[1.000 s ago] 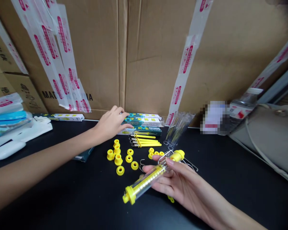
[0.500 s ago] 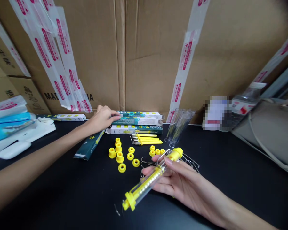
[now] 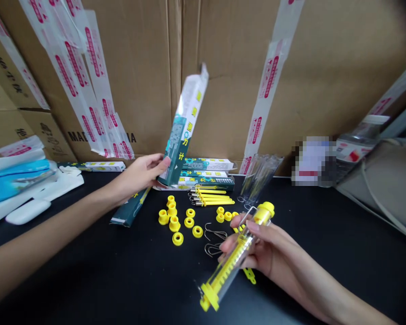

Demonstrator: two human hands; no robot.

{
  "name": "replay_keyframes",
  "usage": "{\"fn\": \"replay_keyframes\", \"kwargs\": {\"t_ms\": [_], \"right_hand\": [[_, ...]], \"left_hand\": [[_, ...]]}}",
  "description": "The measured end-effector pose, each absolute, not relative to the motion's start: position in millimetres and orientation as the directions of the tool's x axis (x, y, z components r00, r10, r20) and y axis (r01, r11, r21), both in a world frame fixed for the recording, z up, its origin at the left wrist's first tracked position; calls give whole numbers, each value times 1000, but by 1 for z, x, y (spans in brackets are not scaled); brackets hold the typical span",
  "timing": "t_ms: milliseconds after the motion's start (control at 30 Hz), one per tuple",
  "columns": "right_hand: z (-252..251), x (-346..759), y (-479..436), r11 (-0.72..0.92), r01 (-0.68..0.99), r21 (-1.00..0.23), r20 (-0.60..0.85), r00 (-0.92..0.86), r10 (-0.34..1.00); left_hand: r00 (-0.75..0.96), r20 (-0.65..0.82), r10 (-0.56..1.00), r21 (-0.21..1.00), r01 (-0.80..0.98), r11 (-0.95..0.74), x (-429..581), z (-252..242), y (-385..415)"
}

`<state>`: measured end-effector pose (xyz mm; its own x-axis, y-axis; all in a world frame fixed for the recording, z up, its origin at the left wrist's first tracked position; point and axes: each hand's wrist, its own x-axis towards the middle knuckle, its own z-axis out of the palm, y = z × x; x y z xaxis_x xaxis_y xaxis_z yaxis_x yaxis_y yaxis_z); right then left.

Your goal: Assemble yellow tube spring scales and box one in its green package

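My left hand grips the lower end of a long flat green-and-white package and holds it tilted upright above the black table. My right hand is closed around a clear tube with yellow end caps and a yellow scale inside, angled toward me, with a wire hook at its far end. Between the hands lie several yellow caps, yellow inner rods with springs, loose wire hooks and more of the same packages.
Taped cardboard boxes form a wall behind the table. Another green package lies flat by my left wrist. Clear empty tubes lean at the back. White and blue packets sit at left, a bottle and grey bag at right.
My left hand has taken one package off the stack at the back and lifted it upright. My right hand has swung the tube's near end down and rightward, closer to me.
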<state>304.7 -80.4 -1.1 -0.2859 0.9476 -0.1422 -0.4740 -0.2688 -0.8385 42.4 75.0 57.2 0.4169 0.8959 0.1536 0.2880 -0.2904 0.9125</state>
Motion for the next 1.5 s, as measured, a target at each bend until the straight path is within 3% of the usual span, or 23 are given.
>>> {"fn": "replay_keyframes", "kwargs": {"t_ms": [100, 267, 433, 567, 833, 1100, 1500], "right_hand": [[-1, 303, -83, -262, -453, -852, -151, -268, 952], [-1, 301, -87, -273, -420, -865, -161, -284, 945], [2, 298, -89, -347, -472, -810, -153, -401, 903], [4, 296, -90, -374, -513, -773, -135, -444, 886], [6, 293, -90, -408, -552, -727, -114, -489, 865], [6, 293, -88, -436, -549, -713, -136, -501, 854], [6, 290, -92, -425, -541, -726, -146, -482, 864]], "left_hand": [[431, 12, 902, 997, 63, -44, 56, 48, 36], [450, -169, 877, 955, -143, 258, 74, 44, -10], [444, -365, 818, 704, -444, 555, 74, 47, -20], [462, -376, 803, 637, -501, 586, 72, 42, -17], [671, -10, 741, 769, -469, 435, 68, 19, -29], [648, -57, 759, 816, -408, 410, 72, 20, -43], [687, 27, 726, 793, -457, 402, 73, 7, -46]]}}
